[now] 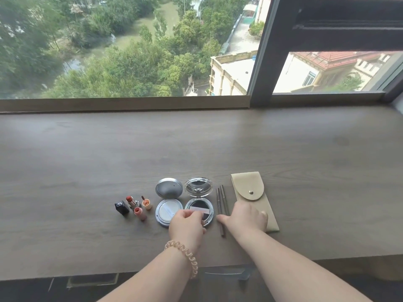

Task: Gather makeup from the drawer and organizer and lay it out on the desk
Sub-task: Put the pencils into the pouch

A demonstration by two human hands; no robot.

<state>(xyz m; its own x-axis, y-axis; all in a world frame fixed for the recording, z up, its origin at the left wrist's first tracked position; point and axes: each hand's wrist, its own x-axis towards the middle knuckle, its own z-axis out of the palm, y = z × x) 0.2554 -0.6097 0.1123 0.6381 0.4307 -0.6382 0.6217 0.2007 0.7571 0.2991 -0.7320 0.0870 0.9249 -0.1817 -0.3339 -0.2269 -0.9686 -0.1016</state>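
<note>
Bracelet (pixel 187 256) on its wrist, the left hand (pixel 187 224) curled over the clear compact's (pixel 197 204) near rim; whether it gripped could not be told. Right hand (pixel 246 216) lay flat on the beige pouch (pixel 248 186), thumb beside the brown pencils (pixel 222 197). Cushion compact (pixel 169 188) and lipsticks (pixel 133 202) sat leftward on the desk (pixel 87 160).

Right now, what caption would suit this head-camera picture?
Left hand at two open compacts, right hand on a beige pouch, lipsticks and pencils beside them on the desk.

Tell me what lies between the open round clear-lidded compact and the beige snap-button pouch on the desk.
Slim brown pencils lie side by side between the clear-lidded compact and beige pouch, in the head view.
</note>
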